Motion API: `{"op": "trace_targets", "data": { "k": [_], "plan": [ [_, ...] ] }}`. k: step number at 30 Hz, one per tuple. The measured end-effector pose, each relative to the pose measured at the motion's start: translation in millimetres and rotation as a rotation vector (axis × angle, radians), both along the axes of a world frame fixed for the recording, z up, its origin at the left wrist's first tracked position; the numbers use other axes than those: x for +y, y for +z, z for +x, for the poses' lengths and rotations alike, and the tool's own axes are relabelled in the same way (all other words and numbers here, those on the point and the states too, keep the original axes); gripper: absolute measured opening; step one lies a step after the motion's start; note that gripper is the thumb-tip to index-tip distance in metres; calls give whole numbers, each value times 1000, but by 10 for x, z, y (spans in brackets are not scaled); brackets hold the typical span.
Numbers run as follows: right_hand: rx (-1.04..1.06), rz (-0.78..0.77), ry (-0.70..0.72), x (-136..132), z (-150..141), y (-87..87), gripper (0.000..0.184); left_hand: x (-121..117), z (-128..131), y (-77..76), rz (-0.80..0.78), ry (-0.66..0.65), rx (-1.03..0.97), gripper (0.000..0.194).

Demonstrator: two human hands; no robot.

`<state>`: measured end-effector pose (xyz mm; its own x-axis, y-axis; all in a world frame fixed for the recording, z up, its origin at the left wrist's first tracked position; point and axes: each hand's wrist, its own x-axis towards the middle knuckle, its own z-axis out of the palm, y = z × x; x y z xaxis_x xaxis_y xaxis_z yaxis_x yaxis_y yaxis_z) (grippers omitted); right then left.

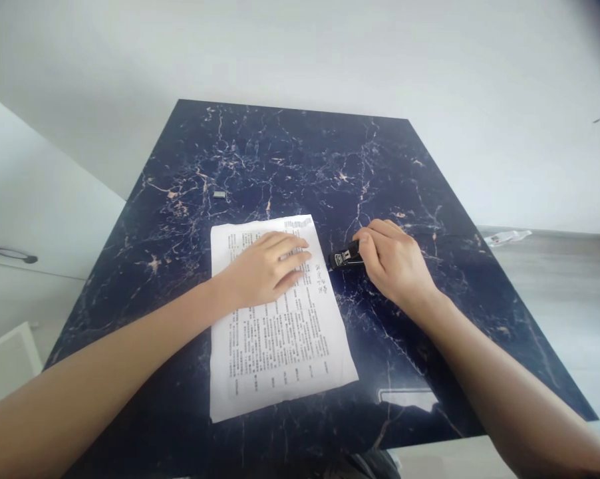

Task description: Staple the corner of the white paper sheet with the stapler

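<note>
A white printed sheet of paper point(285, 346), perhaps more than one layer, lies on the dark table with its text turned sideways. My left hand point(270, 269) rests flat on its upper half, fingers spread to the right. Just past the paper's right edge, my right hand point(392, 256) is closed around the rear of a black stapler point(344, 257). The stapler's front end points left and comes close to that edge; whether it touches the paper, I cannot tell. Handwriting shows on the sheet's right margin beside it.
The blue-black marbled table point(300, 153) has its far edge near a pale wall point(300, 53). A small grey-green block point(219, 195) lies beyond the paper. On the right, a clear plastic scrap point(507, 237) sits off the table; a dark handle point(10, 253) shows at left.
</note>
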<state>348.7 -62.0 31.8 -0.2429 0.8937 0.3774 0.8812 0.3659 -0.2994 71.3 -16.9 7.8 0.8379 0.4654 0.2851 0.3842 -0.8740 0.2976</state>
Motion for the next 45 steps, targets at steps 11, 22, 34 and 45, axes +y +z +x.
{"op": "trace_targets", "data": {
  "k": [11,22,34,45],
  "plan": [
    [33,-46,-15,-2,33,1,44,-3,35,-56,-6,-94,211,52],
    [120,-114,25,-1,81,90,48,9,35,-90,-4,-114,227,50],
    [110,-252,187,91,315,116,48,-2,28,-57,3,-122,212,45],
    [-2,-426,343,162,586,108,27,-7,11,-40,65,-112,173,43]
  ]
}}
